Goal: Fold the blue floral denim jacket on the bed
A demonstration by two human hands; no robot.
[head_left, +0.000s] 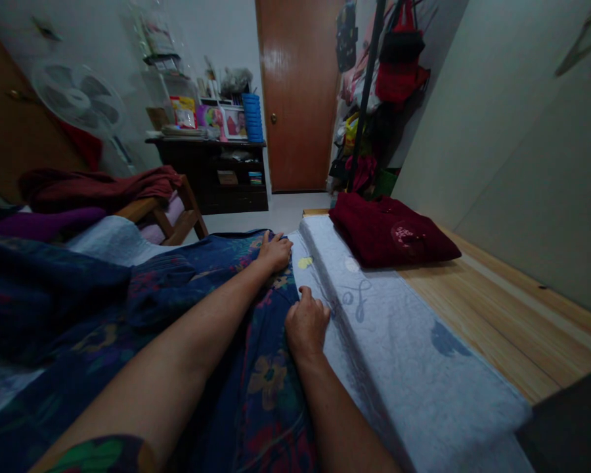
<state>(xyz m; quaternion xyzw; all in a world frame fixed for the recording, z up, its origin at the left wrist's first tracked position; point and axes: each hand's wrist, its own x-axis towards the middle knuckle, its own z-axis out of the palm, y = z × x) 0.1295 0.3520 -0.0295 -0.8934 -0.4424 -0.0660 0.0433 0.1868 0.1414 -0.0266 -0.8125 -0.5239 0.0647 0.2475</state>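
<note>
The left arm [192, 335] reaches forward, the left hand [274, 253] palm down with its fingers [284, 245] spread. Nearer the body and right of those fingers, the right hand [306, 325] is curled, its forearm [342, 414] angling back.

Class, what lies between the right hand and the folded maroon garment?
In the head view, the pale printed cover lies between the right hand and the folded maroon garment.

Brown door [301, 95], pale walls [221, 36], dark cabinet [234, 199], dim light
</note>
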